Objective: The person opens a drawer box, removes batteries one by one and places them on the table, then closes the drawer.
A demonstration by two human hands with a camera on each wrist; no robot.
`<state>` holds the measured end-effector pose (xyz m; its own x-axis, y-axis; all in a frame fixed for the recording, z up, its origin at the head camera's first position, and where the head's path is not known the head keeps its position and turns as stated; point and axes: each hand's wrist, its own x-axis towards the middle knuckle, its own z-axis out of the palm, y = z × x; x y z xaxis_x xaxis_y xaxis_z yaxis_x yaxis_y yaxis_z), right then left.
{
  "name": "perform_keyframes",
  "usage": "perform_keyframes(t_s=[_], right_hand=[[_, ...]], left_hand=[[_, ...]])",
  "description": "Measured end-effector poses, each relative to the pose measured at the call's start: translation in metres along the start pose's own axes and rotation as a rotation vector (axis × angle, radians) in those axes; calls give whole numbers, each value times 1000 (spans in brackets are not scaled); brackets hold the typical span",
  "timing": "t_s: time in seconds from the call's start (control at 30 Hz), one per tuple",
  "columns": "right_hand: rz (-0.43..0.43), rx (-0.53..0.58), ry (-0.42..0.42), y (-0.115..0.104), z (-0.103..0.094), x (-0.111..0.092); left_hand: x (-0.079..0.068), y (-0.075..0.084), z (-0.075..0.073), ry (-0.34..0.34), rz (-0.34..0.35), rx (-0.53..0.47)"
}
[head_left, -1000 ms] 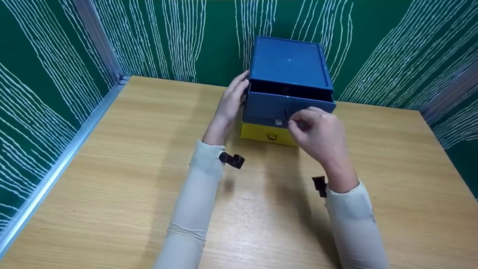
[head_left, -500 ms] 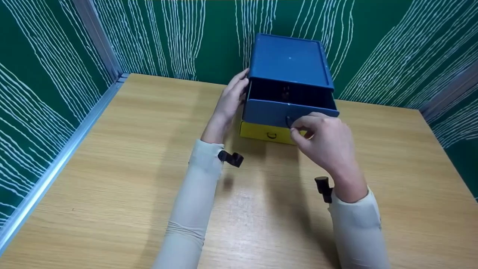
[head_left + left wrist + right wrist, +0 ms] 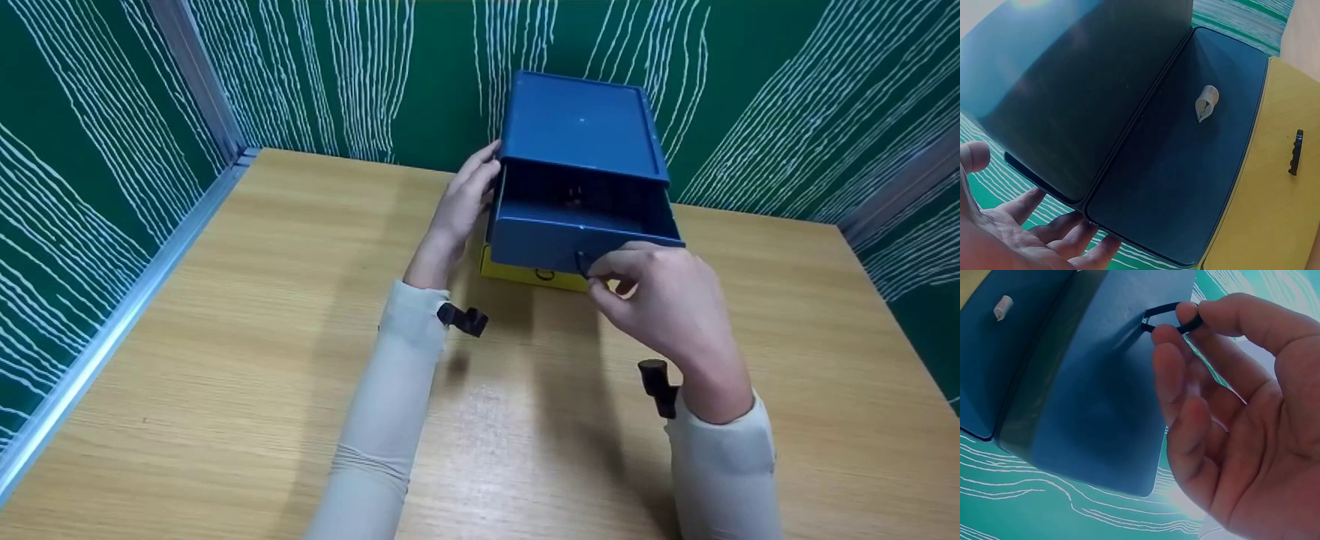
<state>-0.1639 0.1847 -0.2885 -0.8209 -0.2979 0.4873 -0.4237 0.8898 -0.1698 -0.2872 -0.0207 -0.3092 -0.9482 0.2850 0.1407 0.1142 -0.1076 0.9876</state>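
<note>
Your right hand (image 3: 667,300), right of centre in the frame, pinches the black loop handle (image 3: 1160,309) of the top blue drawer (image 3: 532,244) between thumb and finger. That drawer has just come further out towards you: a second ago only a dark slit showed beneath the cabinet top, and now much of the interior lies in view, so the pull looks well along. Your right hand has shifted a little lower in the frame with it. Your left hand (image 3: 461,206) stays where it was, fingers extended along the left side of the blue cabinet (image 3: 581,124); the cabinet has hardly moved, so that touch seems to be steadying it.

The drawer front sits lower in the frame than earlier and now covers part of the yellow drawer (image 3: 517,276) and the top of its dark handle (image 3: 1296,154). Inside, small brownish marks near the back are too dim for you to identify. The left wrist view shows a middle blue front (image 3: 1151,174) with a pale curled tab (image 3: 1211,94). Around the cabinet lies the wooden desk (image 3: 225,337), with the white-streaked green wall (image 3: 439,75) along the top.
</note>
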Motion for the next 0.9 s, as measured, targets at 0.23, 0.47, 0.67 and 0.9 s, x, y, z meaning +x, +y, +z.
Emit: perform_keyframes(t_s=[0.23, 0.47, 0.67, 0.9], right_hand=[[-37, 5, -27, -3, -7, -4], [-92, 14, -39, -5, -13, -10], [-115, 8, -55, -5, -17, -13], [-115, 11, -85, -5, -22, -16]], left_hand=[[-1, 1, 0, 3, 10, -6], [-2, 1, -1, -4, 14, -12], [2, -3, -1, -3, 9, -16], [17, -20, -3, 27, 24, -19]])
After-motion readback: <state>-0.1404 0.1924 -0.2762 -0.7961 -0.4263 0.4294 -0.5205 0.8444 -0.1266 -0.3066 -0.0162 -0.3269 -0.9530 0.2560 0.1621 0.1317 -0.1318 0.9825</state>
